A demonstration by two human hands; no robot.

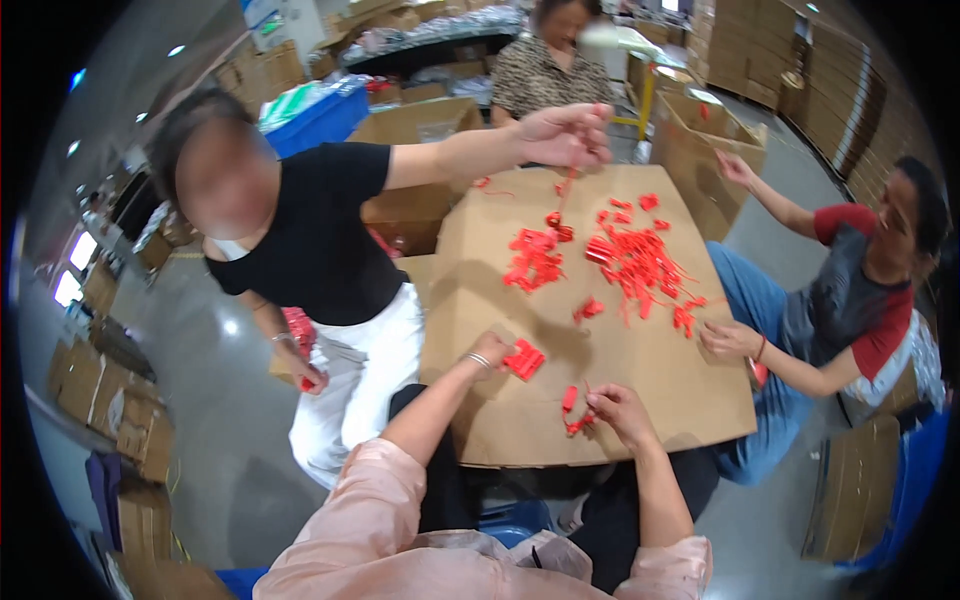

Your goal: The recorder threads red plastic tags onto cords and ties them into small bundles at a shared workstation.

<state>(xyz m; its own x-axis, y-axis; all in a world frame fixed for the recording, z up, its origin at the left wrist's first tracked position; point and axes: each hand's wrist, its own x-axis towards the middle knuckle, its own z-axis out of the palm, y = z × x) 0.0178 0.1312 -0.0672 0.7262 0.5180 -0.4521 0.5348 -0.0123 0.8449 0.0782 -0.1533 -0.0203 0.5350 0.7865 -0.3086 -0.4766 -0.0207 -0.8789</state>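
My left hand point(490, 351) reaches over the cardboard tabletop point(480, 420), its fingers closed on the edge of a flat, red rectangular piece point(523, 360). To the right, my right hand point(622, 414) is closed in a pinch beside a small red corded ornament point(572, 408) near the front edge. What sits between those fingertips is too small to make out. Farther back lie a large heap of red corded ornaments point(640, 255) and a smaller red pile point(533, 260). A single red piece point(588, 309) rests between my hands and the heap.
A person in a black top point(320, 230) stretches an arm across the far left, a red cord hanging from the hand. Another person point(850, 280) sits at the right, one hand by the heap. A third point(545, 75) is at the back. An open carton point(705, 150) stands beyond.
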